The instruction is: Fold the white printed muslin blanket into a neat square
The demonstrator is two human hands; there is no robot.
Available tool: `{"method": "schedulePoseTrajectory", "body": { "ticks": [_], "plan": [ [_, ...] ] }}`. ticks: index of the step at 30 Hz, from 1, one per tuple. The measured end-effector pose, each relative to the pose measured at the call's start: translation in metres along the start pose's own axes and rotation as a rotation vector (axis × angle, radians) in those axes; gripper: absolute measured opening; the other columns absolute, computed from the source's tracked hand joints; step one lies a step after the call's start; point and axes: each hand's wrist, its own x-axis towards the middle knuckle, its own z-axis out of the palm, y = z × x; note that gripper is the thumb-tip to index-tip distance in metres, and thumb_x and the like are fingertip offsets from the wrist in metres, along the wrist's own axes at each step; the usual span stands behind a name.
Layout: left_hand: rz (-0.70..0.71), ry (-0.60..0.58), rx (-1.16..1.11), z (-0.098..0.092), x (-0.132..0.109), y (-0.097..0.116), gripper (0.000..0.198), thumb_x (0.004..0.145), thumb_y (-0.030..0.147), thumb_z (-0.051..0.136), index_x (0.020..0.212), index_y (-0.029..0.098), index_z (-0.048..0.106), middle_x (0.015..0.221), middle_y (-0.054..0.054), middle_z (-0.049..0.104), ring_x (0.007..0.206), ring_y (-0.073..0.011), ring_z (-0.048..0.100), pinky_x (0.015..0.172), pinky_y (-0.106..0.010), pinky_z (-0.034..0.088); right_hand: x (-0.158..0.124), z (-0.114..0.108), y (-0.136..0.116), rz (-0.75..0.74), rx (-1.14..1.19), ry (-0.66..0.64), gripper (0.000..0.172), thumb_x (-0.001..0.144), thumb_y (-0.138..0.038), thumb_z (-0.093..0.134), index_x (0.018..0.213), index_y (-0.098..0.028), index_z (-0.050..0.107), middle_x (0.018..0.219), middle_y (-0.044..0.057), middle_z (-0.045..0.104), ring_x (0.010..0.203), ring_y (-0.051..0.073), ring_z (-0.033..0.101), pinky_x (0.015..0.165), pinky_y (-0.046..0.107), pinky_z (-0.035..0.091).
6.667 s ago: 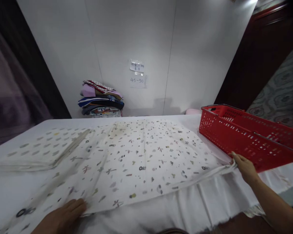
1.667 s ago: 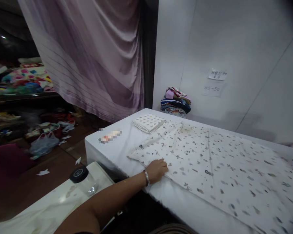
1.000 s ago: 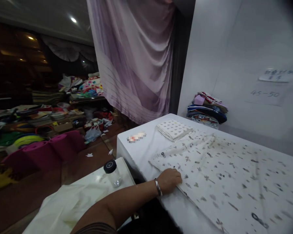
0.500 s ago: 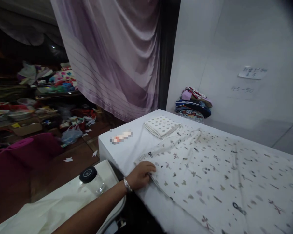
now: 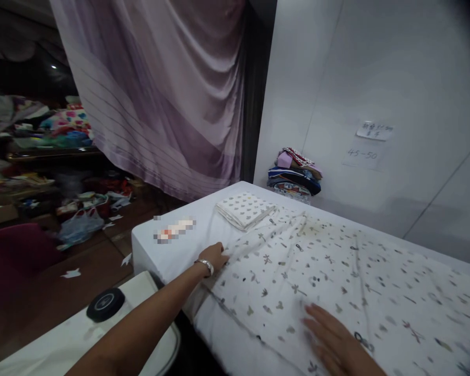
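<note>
A white cloth (image 5: pixel 325 266) printed with small grey and brown motifs lies spread over the white-covered table, with a few creases and folds. My left hand (image 5: pixel 214 256), a silver bracelet on its wrist, is at the cloth's left edge, its fingers bent and pressed together on the fabric. Part of those fingers is hidden from me. Lower right, my right hand (image 5: pixel 331 334) is over the cloth, palm down, with fingers stretched out and slightly blurred. Beyond the left hand rests a folded cloth (image 5: pixel 246 209) with a small heart-like print.
A blurred-out small item (image 5: pixel 175 230) lies on the table cover (image 5: pixel 149 250). At lower left, a bottle with a black lid (image 5: pixel 105 304) stands on a white surface (image 5: pixel 35 350). Folded textiles (image 5: pixel 295 175) are stacked by the wall. A purple curtain (image 5: pixel 172 94) hangs behind.
My right hand has come into view over the cloth. My left hand has moved a little up and left along the cloth's edge. The whole view has shifted.
</note>
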Motion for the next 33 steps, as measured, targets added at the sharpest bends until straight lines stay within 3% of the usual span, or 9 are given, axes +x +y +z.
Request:
{"method": "schedulePoseTrajectory", "body": {
  "ticks": [3, 7, 11, 14, 19, 22, 25, 29, 33],
  "plan": [
    [0.01, -0.033, -0.011, -0.004, 0.004, -0.001, 0.026, 0.064, 0.028, 0.063, 0.087, 0.017, 0.06, 0.093, -0.009, 0.066, 0.088, -0.0233, 0.061, 0.069, -0.028, 0.042, 0.028, 0.028, -0.011, -0.122, -0.091, -0.098, 0.078, 0.076, -0.04, 0.058, 0.136, -0.055, 0.01, 0.134, -0.006, 0.04, 0.117, 0.027, 0.046, 0.092, 0.043, 0.046],
    [0.034, -0.055, -0.02, -0.01, 0.006, -0.006, 0.02, 0.063, 0.025, 0.062, 0.081, 0.017, 0.058, 0.09, -0.007, 0.066, 0.085, -0.0224, 0.06, 0.065, -0.026, 0.041, 0.031, 0.042, -0.009, -0.176, -0.144, -0.102, 0.079, 0.075, -0.04, 0.059, 0.137, -0.052, 0.012, 0.134, -0.004, 0.036, 0.116, 0.026, 0.046, 0.091, 0.042, 0.044],
    [0.028, -0.163, -0.244, -0.018, 0.014, -0.01, 0.042, 0.063, 0.043, 0.065, 0.095, 0.017, 0.058, 0.099, -0.006, 0.065, 0.09, -0.0223, 0.06, 0.067, -0.025, 0.044, 0.039, 0.037, -0.008, -0.163, -0.107, -0.031, 0.077, 0.076, -0.034, 0.057, 0.138, -0.049, 0.015, 0.137, -0.005, 0.034, 0.119, 0.025, 0.042, 0.094, 0.04, 0.041],
    [0.008, -0.193, -0.348, -0.021, 0.026, -0.006, 0.052, 0.065, 0.053, 0.062, 0.103, 0.018, 0.058, 0.108, -0.008, 0.063, 0.096, -0.0238, 0.059, 0.071, -0.027, 0.046, 0.065, 0.039, -0.019, -0.071, -0.05, -0.088, 0.073, 0.077, -0.034, 0.055, 0.136, -0.052, 0.015, 0.14, -0.009, 0.026, 0.126, 0.025, 0.031, 0.101, 0.044, 0.032],
    [0.094, -0.073, -0.344, -0.022, 0.024, 0.015, 0.026, 0.071, 0.026, 0.059, 0.095, 0.017, 0.059, 0.09, -0.005, 0.067, 0.083, -0.0186, 0.062, 0.066, -0.025, 0.046, 0.101, 0.061, -0.028, 0.04, 0.067, -0.326, 0.076, 0.071, -0.042, 0.06, 0.132, -0.056, 0.016, 0.138, -0.012, 0.022, 0.128, 0.026, 0.024, 0.105, 0.047, 0.023],
    [0.221, 0.114, -0.277, -0.022, 0.012, 0.018, 0.023, 0.076, 0.021, 0.049, 0.098, 0.021, 0.058, 0.09, -0.002, 0.066, 0.081, -0.0178, 0.061, 0.068, -0.027, 0.045, 0.102, 0.066, -0.024, 0.048, 0.139, -0.339, 0.071, 0.07, -0.042, 0.06, 0.128, -0.06, 0.024, 0.138, -0.014, 0.025, 0.128, 0.025, 0.027, 0.105, 0.045, 0.025],
    [0.33, 0.186, -0.171, -0.018, 0.003, 0.015, 0.029, 0.079, 0.019, 0.047, 0.108, 0.022, 0.053, 0.104, -0.003, 0.063, 0.092, -0.0192, 0.059, 0.078, -0.029, 0.044, 0.111, 0.052, -0.018, 0.09, 0.215, -0.233, 0.054, 0.076, -0.041, 0.055, 0.125, -0.057, 0.04, 0.138, -0.014, 0.035, 0.129, 0.022, 0.032, 0.105, 0.042, 0.031],
    [0.511, 0.183, -0.038, -0.004, -0.009, 0.025, 0.037, 0.084, 0.017, 0.04, 0.121, 0.024, 0.045, 0.117, -0.006, 0.055, 0.097, -0.0193, 0.057, 0.078, -0.03, 0.045, 0.171, 0.024, 0.008, 0.291, 0.293, -0.085, 0.035, 0.086, -0.04, 0.042, 0.11, -0.031, 0.065, 0.119, 0.002, 0.06, 0.113, 0.023, 0.054, 0.097, 0.041, 0.043],
    [0.714, 0.104, 0.142, 0.012, -0.026, 0.053, 0.04, 0.083, 0.012, 0.039, 0.122, 0.023, 0.042, 0.106, -0.007, 0.057, 0.087, -0.0212, 0.058, 0.065, -0.03, 0.046, 0.259, 0.014, 0.056, 0.539, 0.232, 0.046, 0.03, 0.083, -0.033, 0.046, 0.097, -0.018, 0.069, 0.093, 0.005, 0.07, 0.087, 0.021, 0.064, 0.079, 0.032, 0.051]
  ]
}}
